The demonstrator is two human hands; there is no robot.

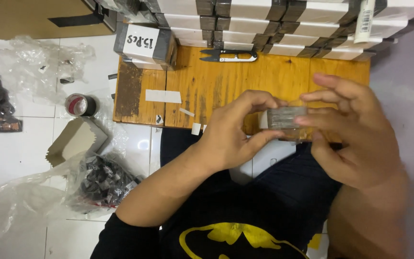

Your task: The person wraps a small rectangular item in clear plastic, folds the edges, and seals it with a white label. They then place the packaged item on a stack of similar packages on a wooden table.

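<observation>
Both hands meet over the near edge of a small wooden board (274,79), clamped from either side on a compact grey stack (283,117) of thin, flat pieces whose layered edges show as fine stripes. Left hand (233,132) pinches the stack's left end between curled fingers and thumb; right hand (355,129) holds the right end, its fingers spread and slightly blurred. What the pieces are made of cannot be told. Under them the board is varnished, orange-toned timber with visible grain and a dark, worn patch at its left end, and a few white paper strips (163,96) lie flat on it. Black-handled thread snips (228,56) rest near its far edge, just before rows of white rectangular bundles (283,24) banded in grey tape. On the white tiled floor to the left sit a tape roll (78,105), crumpled clear plastic bags (29,62) and a bag of small dark pieces (104,182).
</observation>
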